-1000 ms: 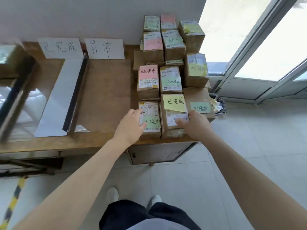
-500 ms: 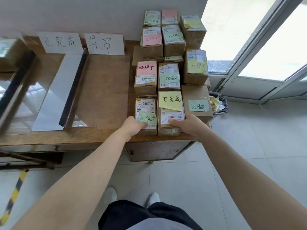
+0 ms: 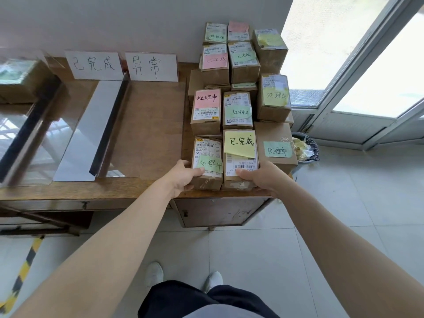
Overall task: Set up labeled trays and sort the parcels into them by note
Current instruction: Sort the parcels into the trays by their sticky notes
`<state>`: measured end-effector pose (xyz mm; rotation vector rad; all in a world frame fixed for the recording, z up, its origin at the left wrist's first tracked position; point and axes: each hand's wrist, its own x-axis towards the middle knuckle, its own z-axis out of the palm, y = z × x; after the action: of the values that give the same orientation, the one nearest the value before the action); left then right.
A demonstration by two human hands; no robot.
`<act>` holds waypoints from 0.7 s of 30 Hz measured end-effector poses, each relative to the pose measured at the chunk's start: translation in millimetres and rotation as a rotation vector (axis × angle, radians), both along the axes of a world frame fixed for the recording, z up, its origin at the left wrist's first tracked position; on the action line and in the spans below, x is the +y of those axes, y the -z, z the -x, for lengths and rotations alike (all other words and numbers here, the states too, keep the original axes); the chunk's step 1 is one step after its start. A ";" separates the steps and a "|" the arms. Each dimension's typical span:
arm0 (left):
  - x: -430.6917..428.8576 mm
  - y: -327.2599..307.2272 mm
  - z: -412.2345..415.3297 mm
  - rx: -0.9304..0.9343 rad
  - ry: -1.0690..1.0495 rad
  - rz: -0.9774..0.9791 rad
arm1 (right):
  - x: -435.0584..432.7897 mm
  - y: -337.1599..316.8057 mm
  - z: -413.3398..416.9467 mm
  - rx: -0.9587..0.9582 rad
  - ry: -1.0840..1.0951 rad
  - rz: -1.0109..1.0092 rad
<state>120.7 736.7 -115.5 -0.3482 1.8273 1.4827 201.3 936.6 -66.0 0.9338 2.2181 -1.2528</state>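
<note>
Left hand (image 3: 182, 177) grips the green-note parcel (image 3: 207, 162), right hand (image 3: 265, 177) the yellow-note parcel (image 3: 239, 154); labeled trays (image 3: 149, 134) left of them stand ready, the stack (image 3: 243, 63) beyond the fingers unsorted.

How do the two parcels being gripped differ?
The left parcel has its green note, 处理中, at the near end; the right parcel has its yellow note, 已完成, at the far end. The left hand grips the first, the right hand the second. Both are brown labelled cartons.

Left hand (image 3: 182, 177): grips the green-note box (image 3: 207, 154) at the desk (image 3: 114, 191) front edge.
Right hand (image 3: 263, 177): grips the yellow-note box (image 3: 241, 161) just beside it.
Paper signs (image 3: 95, 65): two, standing against the wall (image 3: 114, 24).
</note>
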 end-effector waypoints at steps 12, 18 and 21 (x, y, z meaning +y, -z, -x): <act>-44.8 -56.6 -0.6 0.089 0.035 -0.146 | -4.5 -55.2 11.1 0.113 0.040 0.173; -78.0 -94.2 17.0 0.183 -0.058 -0.217 | -34.0 -84.8 39.6 0.281 0.022 0.334; -101.7 -110.2 28.7 0.248 -0.098 -0.232 | -56.4 -95.4 58.1 0.341 0.027 0.391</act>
<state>92.0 634.9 -5.4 -0.1463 1.8211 1.8550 143.2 880.2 29.3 0.6356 2.0808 -1.8889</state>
